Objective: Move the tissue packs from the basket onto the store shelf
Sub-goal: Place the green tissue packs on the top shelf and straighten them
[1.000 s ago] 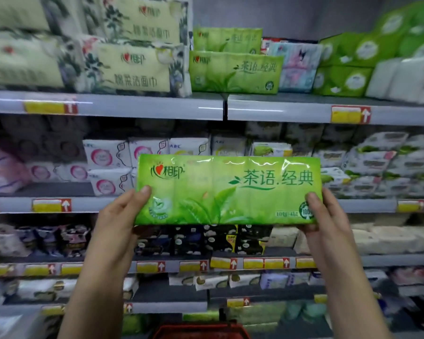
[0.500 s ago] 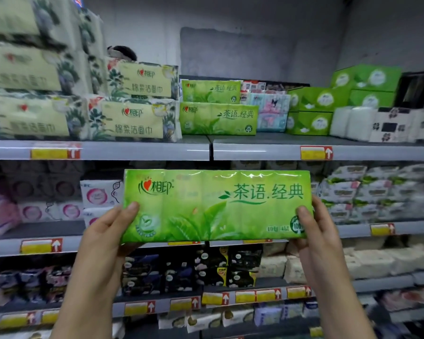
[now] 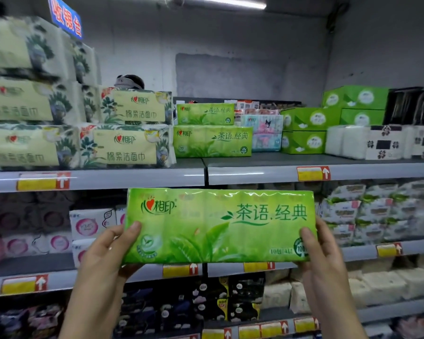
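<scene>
I hold a long green tissue pack (image 3: 218,226) level in front of me, printed face toward me. My left hand (image 3: 105,255) grips its left end and my right hand (image 3: 323,255) grips its right end, thumbs on the front. It hangs just below the edge of the top shelf (image 3: 137,178). On that shelf stand two matching green packs (image 3: 212,140), one stacked on the other. The basket is out of view.
Cream flower-print tissue packs (image 3: 123,145) fill the top shelf's left. A pastel pack (image 3: 267,133), green tissue boxes (image 3: 304,140) and white packs (image 3: 367,143) sit to the right. Bare shelf lies in front of the pastel pack. Lower shelves hold small packets.
My view has tilted upward, so the shelves have slid down in the frame. The green pack in both hands has risen toward the top shelf's edge. The basket has left the view.
</scene>
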